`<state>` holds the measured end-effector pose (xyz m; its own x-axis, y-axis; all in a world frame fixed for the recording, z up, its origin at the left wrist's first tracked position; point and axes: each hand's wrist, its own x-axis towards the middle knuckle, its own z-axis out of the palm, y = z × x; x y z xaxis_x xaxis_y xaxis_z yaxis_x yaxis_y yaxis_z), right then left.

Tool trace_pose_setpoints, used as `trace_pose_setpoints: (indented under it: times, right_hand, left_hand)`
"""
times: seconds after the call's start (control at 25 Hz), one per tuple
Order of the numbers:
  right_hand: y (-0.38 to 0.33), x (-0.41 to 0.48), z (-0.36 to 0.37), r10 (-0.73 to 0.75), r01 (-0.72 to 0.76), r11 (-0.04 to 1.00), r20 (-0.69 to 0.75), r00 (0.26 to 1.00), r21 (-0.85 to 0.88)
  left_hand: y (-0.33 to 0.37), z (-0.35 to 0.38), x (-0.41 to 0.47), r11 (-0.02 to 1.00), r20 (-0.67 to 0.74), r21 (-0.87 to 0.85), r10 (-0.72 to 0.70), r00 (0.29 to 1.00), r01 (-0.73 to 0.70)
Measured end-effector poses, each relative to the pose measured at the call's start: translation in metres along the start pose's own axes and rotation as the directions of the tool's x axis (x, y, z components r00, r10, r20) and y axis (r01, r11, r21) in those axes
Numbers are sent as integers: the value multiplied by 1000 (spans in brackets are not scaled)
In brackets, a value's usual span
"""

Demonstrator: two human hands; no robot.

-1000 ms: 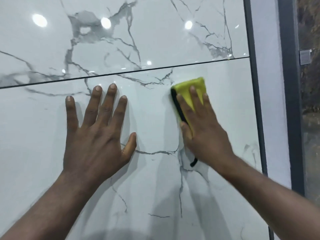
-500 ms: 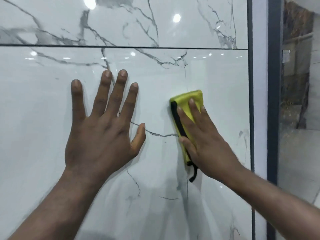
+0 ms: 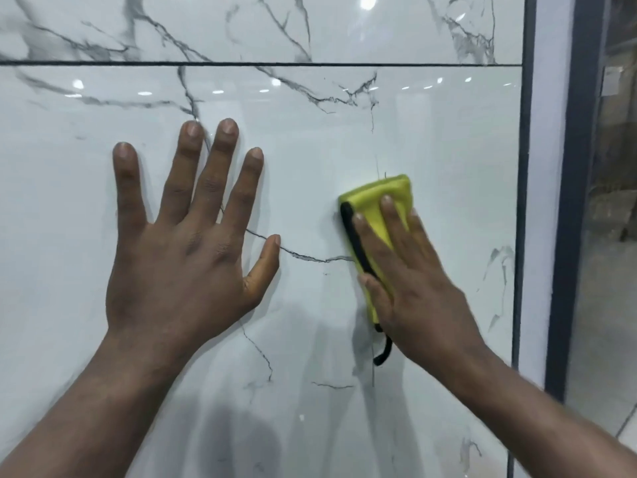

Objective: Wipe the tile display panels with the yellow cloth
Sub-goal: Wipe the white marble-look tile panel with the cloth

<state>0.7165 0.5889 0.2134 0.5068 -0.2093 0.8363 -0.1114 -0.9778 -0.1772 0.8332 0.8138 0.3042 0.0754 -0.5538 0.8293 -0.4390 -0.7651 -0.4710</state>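
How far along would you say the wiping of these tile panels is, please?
Done: nothing provably; both panels look alike, with no wipe marks. In hand: the right hand presses the yellow cloth flat on the lower panel, near its right edge, while the left hand rests flat on that panel. Left: likely the rest of this panel and the upper panel above the dark joint.

Bright, even indoor light; the glossy tile panel (image 3: 431,139) throws back round lamp glare spots (image 3: 366,1) at 12-1 o'clock, plus a row of small ones just under the seam. Soft grey arm shadows & reflections pool at 6 o'clock. Right hand (image 3: 413,270) & dark frame strip (image 3: 572,201) at 3 o'clock are slightly motion-blurred, the left hand (image 3: 179,253) sharper; frame verticals lean a bit.
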Motion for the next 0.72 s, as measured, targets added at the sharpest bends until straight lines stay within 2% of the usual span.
trace_pose_setpoints:
  times: [0.12, 0.16, 0.28, 0.4, 0.44, 0.56, 0.6, 0.64, 0.72]
  right_hand:
    - [19, 40, -15, 155, -152, 983, -20, 988, 103]
    - [15, 58, -22, 162, -157, 980, -34, 986, 118]
    - [-16, 68, -21, 48, -43, 998, -129, 990, 39]
    - [-17, 14, 5, -145, 146, 989, -75, 987, 3]
    - [-9, 5, 8, -142, 143, 990, -60, 988, 13]
    - [2, 42, -10, 85, -74, 989, -87, 993, 125]
    - [-5, 56, -17, 117, -104, 987, -108, 987, 125]
    - [-15, 64, -20, 107, -92, 990, -138, 985, 106]
    - [-37, 55, -9, -4, 15, 997, -162, 987, 70]
  left_hand:
    - [3, 0, 2, 1000, 4, 23, -2, 1000, 2]
    - [4, 0, 3, 1000, 2, 22, -3, 1000, 2]
    - [3, 4, 2, 1000, -34, 15, -2, 999, 3]
    - [1, 2, 0, 999, -45, 32, -12, 999, 14]
    - [2, 1, 1, 999, -40, 45, -11, 999, 12]
    - [-2, -2, 1, 997, -35, 76, -1, 999, 4]
    - [-2, -2, 1, 998, -42, 69, 9, 999, -7]
    - [-1, -2, 1, 998, -49, 59, 18, 999, -15]
    - [-6, -5, -1, 999, -62, 29, 43, 997, -41]
